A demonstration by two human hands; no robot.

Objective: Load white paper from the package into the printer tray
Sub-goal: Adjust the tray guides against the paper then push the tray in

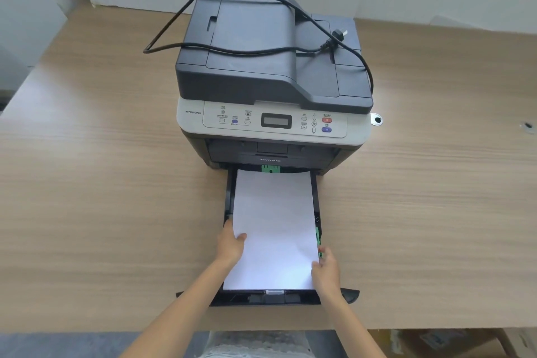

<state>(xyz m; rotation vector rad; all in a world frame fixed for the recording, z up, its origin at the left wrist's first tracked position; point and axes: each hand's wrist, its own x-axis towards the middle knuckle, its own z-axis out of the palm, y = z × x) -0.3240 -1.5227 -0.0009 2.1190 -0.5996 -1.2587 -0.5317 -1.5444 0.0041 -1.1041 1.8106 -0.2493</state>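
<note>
A dark grey and white printer [270, 73] stands on the wooden table. Its black paper tray [350, 295] is pulled out toward me. A stack of white paper [274, 229] lies in the tray, its far end under the printer's front. My left hand [231, 244] grips the stack's left edge, thumb on top. My right hand [327, 267] holds the stack's right edge near the front corner, beside a green paper guide [318, 237]. No paper package is in view.
A black power cord with its plug [337, 36] lies looped over the printer's lid. The wooden table [101, 183] spreads wide on both sides. A round cable grommet [377, 120] sits right of the printer. A cardboard box [436, 341] is under the table edge.
</note>
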